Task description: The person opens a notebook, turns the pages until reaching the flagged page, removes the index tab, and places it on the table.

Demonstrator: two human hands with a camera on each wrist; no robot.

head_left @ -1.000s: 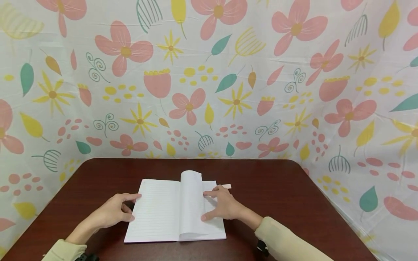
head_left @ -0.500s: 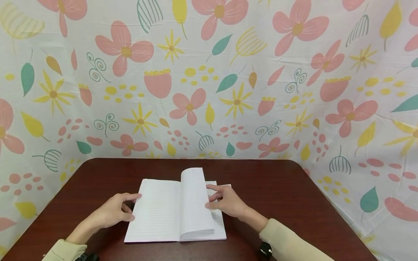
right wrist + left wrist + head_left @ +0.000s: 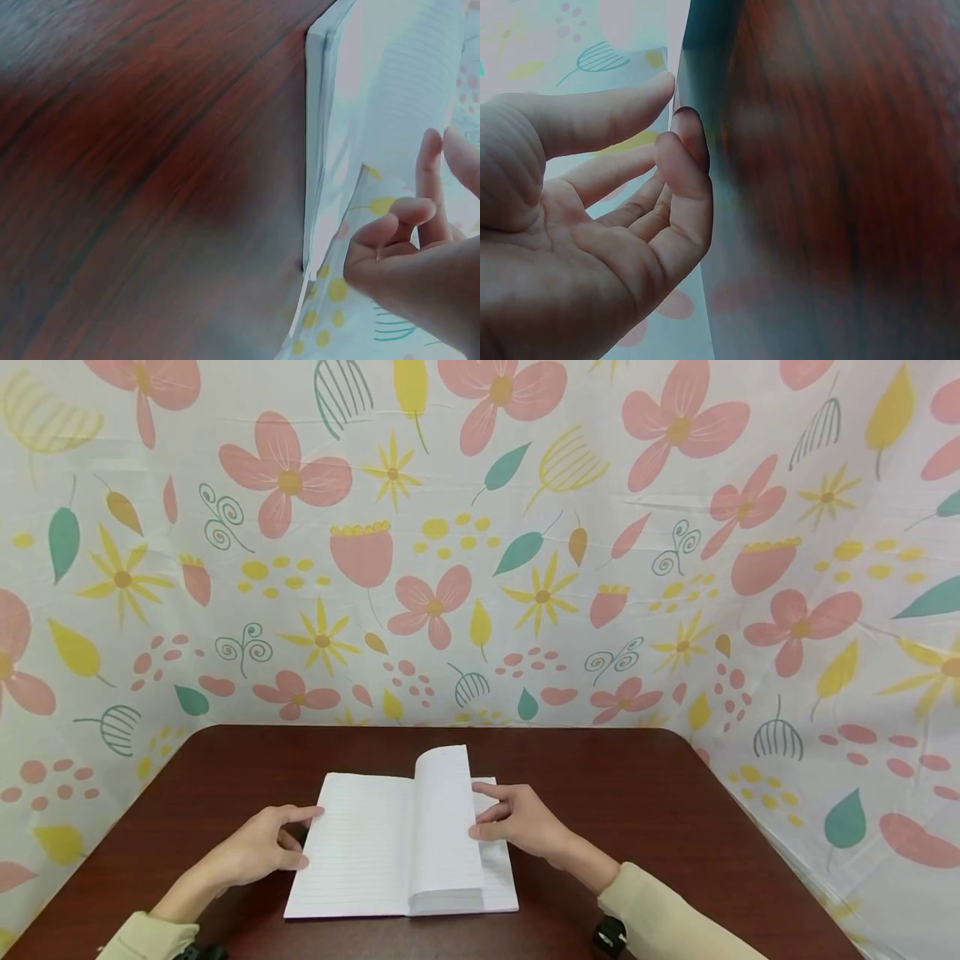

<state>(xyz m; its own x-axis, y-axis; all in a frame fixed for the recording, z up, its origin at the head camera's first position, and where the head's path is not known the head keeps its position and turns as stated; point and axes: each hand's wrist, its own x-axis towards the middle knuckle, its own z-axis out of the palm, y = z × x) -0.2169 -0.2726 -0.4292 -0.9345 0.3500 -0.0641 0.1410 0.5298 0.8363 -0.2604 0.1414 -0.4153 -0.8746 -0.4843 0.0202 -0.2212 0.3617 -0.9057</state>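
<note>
An unfolded notebook [image 3: 360, 852] with white ruled pages lies on the table. At its left edge is my left hand [image 3: 258, 845]; in the left wrist view the thumb and curled fingers of that hand [image 3: 615, 202] pinch the thin edge from both sides. A sheaf of pages [image 3: 446, 835] stands raised from the right half, bowing over the spine. My right hand [image 3: 528, 822] pinches the free edge of this sheaf between thumb and index finger. The right wrist view shows the fingertips of that hand [image 3: 405, 240] at the pages, other fingers curled below.
The dark red-brown wooden table [image 3: 615, 793] extends around the notebook. A white cloth [image 3: 480, 543] printed with flowers and leaves hangs behind and along both sides. A narrow white strip [image 3: 298, 307] sticks out from the notebook's end in the right wrist view.
My right hand has come off the right-hand page, where its fingers were spread, and now pinches the raised sheaf's edge. The sheaf shifts slightly left. My left hand stays in place.
</note>
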